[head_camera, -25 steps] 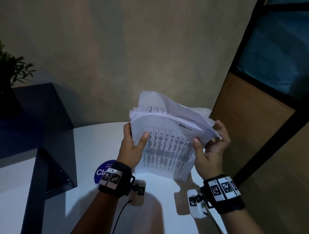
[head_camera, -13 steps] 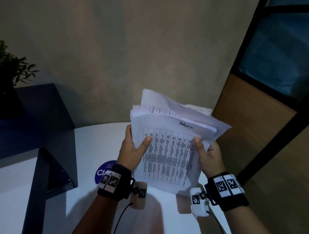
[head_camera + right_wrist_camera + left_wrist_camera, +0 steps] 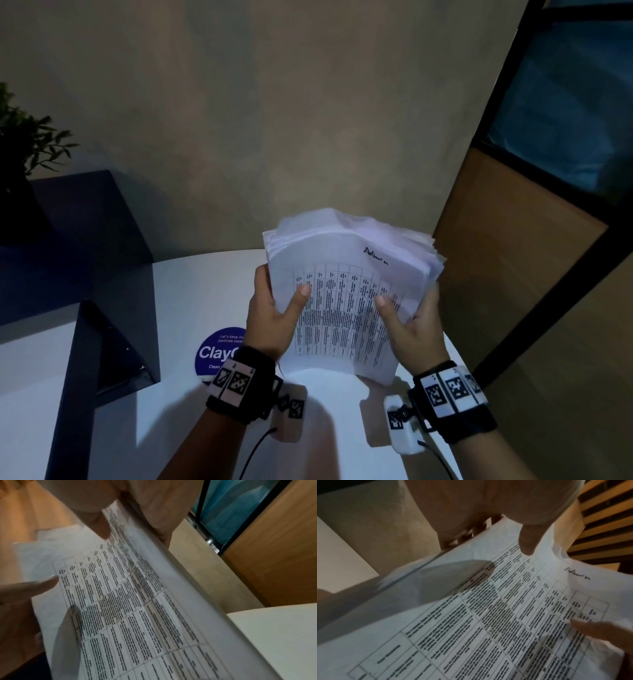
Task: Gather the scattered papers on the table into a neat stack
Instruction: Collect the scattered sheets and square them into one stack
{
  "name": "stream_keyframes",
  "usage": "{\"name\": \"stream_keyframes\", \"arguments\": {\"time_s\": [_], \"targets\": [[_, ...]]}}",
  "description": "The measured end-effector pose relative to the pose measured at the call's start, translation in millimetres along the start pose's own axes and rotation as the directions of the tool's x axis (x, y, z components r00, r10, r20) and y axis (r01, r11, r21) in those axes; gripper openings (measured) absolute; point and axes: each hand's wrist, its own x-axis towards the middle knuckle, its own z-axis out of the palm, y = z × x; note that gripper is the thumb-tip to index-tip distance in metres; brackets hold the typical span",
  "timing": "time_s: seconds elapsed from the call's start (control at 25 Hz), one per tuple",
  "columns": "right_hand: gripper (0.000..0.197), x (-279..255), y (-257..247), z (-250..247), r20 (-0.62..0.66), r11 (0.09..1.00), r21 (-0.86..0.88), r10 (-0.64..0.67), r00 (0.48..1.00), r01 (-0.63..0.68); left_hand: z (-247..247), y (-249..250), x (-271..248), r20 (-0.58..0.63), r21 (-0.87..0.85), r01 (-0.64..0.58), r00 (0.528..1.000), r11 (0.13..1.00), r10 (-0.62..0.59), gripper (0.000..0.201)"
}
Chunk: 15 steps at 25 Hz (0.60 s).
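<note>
The papers stand nearly upright between the two hands, low over the white surface. Whether their bottom edge touches it cannot be told. The left hand grips one side edge, thumb laid across the printed front sheet and fingers curled behind. The right hand grips the opposite edge the same way, thumb on the print and fingers out of sight at the back.

The step in hand looks like squaring the bundle. Above the right hand the sheet edges fan out unevenly, and the far sheets rise above the front one, so the stack is not yet neat.

To do this well, the grip probably wants loosening just enough that the sheets can slide against each other, with the palms as side walls. Tapping the bottom edge squarely on the surface below the hands should settle them. Then the bundle could be turned onto a side edge and tapped again. Pinching too hard would lock the misalignment in, and too slack a hold risks sheets slipping out beside the right hand.
</note>
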Motion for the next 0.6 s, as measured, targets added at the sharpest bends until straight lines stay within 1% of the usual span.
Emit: {"name": "stream_keyframes", "arguments": {"time_s": [0.04, 0.12, 0.16, 0.2, 0.24, 0.32, 0.36, 0.4, 0.48, 0.56, 0.6], "targets": [[0.064, -4.1, 1.0, 2.0, 0.001, 1.000, -0.020, -0.001, 1.000, 0.001, -1.9, -3.7, -1.8, 0.020, 0.014, 0.009, 1.000, 1.000, -0.010, 0.044], [0.064, -5.4, 6.1, 4.3, -0.085, 0.999, -0.015, -0.050, 0.995, 0.049, -2.5, -11.9, -0.7, 0.026, 0.003, 0.046, 0.999, 0.999, -0.046, 0.047], [0.064, -5.0, 11.2, 3.4, -0.137, 0.999, 0.000, -0.052, 0.989, 0.053, -1.3, -14.7, -0.4, 0.023, 0.010, 0.050, 0.998, 0.999, -0.050, 0.043], [0.062, -4.0, 12.2, 4.2, -0.169, 0.999, 0.043, -0.023, 0.985, 0.030, 1.1, -13.4, -0.2, 0.012, 0.045, 0.041, 0.999, 0.998, -0.042, 0.039], [0.053, -3.9, 11.4, 5.3, -0.174, 0.999, 0.051, 0.020, 0.985, -0.012, 3.8, -11.6, -0.6, 0.006, 0.080, 0.016, 1.000, 0.997, -0.017, 0.033], [0.036, -4.4, 9.8, 9.2, -0.131, 0.999, -0.013, 0.050, 0.990, -0.053, 8.7, -6.2, -1.5, 0.001, 0.100, -0.017, 1.000, 0.995, 0.017, 0.024], [0.033, -4.1, 8.1, 9.8, -0.123, 0.998, -0.025, 0.049, 0.991, -0.052, 11.4, -3.8, -0.6, -0.003, 0.092, -0.027, 1.000, 0.995, 0.028, 0.024], [0.036, -3.0, 5.6, 10.3, -0.128, 0.999, -0.019, 0.045, 0.991, -0.048, 12.1, -3.3, 0.2, -0.016, 0.086, -0.037, 0.999, 0.996, 0.039, 0.025], [0.047, 0.5, 4.7, 9.5, -0.121, 0.999, 0.007, 0.047, 0.992, -0.046, 9.2, 0.0, 0.9, -0.048, 0.065, -0.045, 0.998, 0.997, 0.048, 0.032], [0.056, -0.8, 8.7, 5.5, -0.091, 0.997, 0.011, 0.081, 0.993, -0.081, 4.8, 2.3, -0.4, -0.047, 0.012, -0.051, 0.998, 0.999, 0.051, 0.043], [0.056, -2.9, 10.2, 3.7, -0.081, 0.994, 0.016, 0.111, 0.991, -0.110, 2.9, 3.3, -0.7, -0.044, -0.023, -0.053, 0.998, 0.998, 0.051, 0.049]]}}
